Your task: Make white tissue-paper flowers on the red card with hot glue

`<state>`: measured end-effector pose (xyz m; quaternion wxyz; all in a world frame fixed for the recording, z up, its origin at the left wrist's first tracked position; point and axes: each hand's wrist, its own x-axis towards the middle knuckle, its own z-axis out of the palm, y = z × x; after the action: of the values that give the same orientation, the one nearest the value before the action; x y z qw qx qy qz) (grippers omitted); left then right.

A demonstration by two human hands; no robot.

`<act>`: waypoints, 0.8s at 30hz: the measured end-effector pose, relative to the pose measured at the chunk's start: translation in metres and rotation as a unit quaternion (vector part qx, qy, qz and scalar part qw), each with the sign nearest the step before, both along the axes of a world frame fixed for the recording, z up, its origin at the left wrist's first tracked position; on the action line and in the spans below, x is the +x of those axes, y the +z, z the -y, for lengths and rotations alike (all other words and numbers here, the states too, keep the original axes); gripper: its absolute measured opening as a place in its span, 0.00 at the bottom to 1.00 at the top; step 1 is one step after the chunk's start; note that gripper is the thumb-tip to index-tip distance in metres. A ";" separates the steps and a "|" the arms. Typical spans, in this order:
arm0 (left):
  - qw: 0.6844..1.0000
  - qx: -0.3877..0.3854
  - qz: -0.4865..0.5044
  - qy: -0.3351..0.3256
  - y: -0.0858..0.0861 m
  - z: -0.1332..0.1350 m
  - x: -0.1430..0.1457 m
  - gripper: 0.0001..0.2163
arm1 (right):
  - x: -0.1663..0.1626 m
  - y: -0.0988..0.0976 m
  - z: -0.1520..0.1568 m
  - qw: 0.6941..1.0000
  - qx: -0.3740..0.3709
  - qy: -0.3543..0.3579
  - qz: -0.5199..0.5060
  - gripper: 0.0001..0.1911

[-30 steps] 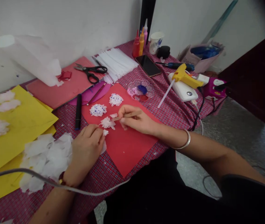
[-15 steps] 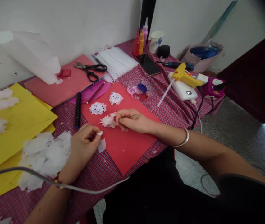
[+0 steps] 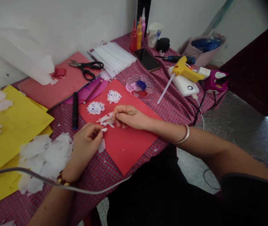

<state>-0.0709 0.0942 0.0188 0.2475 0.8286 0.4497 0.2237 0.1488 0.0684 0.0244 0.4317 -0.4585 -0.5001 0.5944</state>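
Note:
My left hand pinches a small crumpled piece of white tissue paper at the edge of the red sheet. In my right hand is a thin wooden stick, held like a pencil. Its tip points into a ruffled white paper tuft lying on the red sheet. Above the tuft sit two white paper tufts with blue specks, one nearer and one farther. A loose tissue square lies just beside my left fingers.
Tissue squares are heaped at left, by yellow sheets. A black marker, scissors, paint palette, phone and yellow glue gun lie around. A grey cable crosses the near side.
The stick in my right hand has tilted, with its tip now at the white tuft. My left hand with the tissue piece has come slightly closer to it. The view has shifted a little.

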 end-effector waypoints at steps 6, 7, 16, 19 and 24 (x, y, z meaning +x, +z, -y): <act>1.000 0.005 -0.006 0.028 -0.005 -0.002 0.006 0.06 | 0.001 0.000 0.000 1.000 0.012 0.009 -0.014 0.12; 0.999 0.006 -0.008 0.031 -0.005 -0.002 0.007 0.06 | 0.001 0.000 0.000 1.000 0.014 0.010 -0.014 0.12; 0.993 0.100 -0.065 0.001 -0.001 0.000 0.011 0.05 | 0.000 0.000 0.000 1.000 0.019 0.009 -0.018 0.13; 0.987 0.131 -0.093 -0.027 -0.002 0.001 0.010 0.06 | 0.001 0.000 0.000 0.999 0.024 0.008 -0.019 0.12; 0.981 0.154 -0.108 -0.049 -0.004 0.001 0.008 0.08 | 0.006 0.002 0.004 0.998 0.056 -0.004 -0.043 0.11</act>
<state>-0.0633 0.0928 0.0145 0.0773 0.8969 0.3930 0.1872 0.1545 0.0639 0.0261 0.4799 -0.4098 -0.5118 0.5829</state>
